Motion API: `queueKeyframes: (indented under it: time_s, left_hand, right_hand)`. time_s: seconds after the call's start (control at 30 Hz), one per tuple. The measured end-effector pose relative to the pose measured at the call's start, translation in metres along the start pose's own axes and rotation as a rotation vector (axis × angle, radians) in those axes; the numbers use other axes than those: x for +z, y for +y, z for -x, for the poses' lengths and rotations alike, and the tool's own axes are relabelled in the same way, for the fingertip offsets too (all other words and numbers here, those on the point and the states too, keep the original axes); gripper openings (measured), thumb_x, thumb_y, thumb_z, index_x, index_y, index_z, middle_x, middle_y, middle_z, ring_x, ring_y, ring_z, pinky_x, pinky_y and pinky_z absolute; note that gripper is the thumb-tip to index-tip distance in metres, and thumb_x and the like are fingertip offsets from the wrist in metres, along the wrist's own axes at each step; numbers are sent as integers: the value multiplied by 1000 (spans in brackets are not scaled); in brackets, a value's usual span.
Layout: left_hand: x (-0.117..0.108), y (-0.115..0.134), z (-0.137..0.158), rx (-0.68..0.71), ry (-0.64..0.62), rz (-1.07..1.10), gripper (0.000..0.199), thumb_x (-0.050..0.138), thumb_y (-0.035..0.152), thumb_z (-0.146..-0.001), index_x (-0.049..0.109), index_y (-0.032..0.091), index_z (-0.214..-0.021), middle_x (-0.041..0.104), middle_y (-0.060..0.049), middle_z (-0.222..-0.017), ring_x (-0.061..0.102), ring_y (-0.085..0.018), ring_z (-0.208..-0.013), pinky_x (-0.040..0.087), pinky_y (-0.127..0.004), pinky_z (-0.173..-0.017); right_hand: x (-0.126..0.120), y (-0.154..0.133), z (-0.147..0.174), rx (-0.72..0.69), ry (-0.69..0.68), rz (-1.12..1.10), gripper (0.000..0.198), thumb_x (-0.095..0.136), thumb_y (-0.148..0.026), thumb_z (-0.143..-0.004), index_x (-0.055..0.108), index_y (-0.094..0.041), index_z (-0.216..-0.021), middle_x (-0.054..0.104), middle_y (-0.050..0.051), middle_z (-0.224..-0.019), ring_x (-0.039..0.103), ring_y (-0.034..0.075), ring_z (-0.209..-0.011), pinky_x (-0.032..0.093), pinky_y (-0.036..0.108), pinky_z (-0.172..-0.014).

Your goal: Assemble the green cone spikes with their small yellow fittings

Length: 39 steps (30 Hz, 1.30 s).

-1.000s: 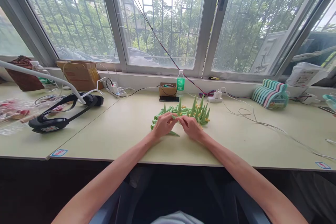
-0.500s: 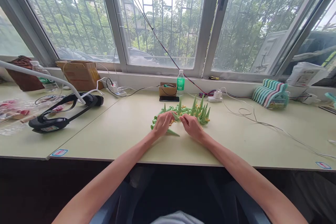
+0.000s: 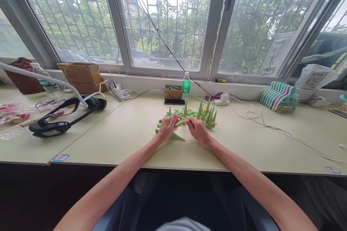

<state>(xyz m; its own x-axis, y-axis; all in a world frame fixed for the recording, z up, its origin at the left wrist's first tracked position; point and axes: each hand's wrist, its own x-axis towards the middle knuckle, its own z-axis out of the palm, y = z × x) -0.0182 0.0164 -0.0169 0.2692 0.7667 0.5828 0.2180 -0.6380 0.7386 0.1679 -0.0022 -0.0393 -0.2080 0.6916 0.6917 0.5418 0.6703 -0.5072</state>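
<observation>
Between my two hands is a small green cone-shaped piece (image 3: 180,123), slanting up to the right. My left hand (image 3: 167,127) is closed on its lower left part. The fingers of my right hand (image 3: 199,130) are pinched together close to its right end; whether they grip the cone or something smaller is hidden. A loose green cone (image 3: 178,136) lies on the table below my left hand. Behind my hands are several more green cones, some upright (image 3: 185,109) and a dense group (image 3: 209,117) at the right, with small yellow-orange bits among them.
A green-labelled bottle (image 3: 186,86), a dark phone (image 3: 174,101) and a small cardboard box (image 3: 169,94) stand behind the pile. Left are a black headset-like device (image 3: 51,126) and a brown carton (image 3: 82,77). A white cable (image 3: 282,130) and pastel hangers (image 3: 280,97) are right.
The green cone between my hands has shifted slightly down and turned, and more of it shows. My left fingers have changed their hold a little, while my right hand has stayed almost still.
</observation>
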Motion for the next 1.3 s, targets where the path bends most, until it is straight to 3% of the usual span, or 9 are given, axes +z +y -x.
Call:
queueKeyframes:
  time_s: [0.3,0.57,0.93,1.3]
  left_hand:
    - [4,-3,-2,103,48,-137,26,49,45,-97,51,20,-92,53,5,-59,50,-11,-52,39,-21,-52]
    - [3,-4,-3,198,17,-285,56,39,47,-101,40,18,-53,44,2,-48,40,-11,-46,33,-26,-50]
    - [2,-2,-2,207,-42,-290,57,36,49,-102,43,18,-54,49,0,-53,45,-12,-50,36,-27,-54]
    - [2,-2,-2,224,-43,-318,46,47,47,-98,44,18,-62,53,0,-60,47,-12,-54,37,-25,-55]
  right_hand:
    - [0,1,0,-15,30,0,32,37,-40,-104,52,-21,-82,53,-1,-63,46,13,-55,38,25,-59]
    - [-2,-3,0,-19,55,8,32,35,-39,-104,50,-21,-82,52,-1,-64,46,13,-55,38,25,-59]
    - [-3,-3,0,-43,56,13,30,34,-36,-104,48,-22,-82,55,-1,-66,49,14,-57,38,25,-60]
    - [-3,0,-1,-39,49,16,30,35,-35,-104,45,-22,-79,49,-2,-63,45,13,-55,37,24,-58]
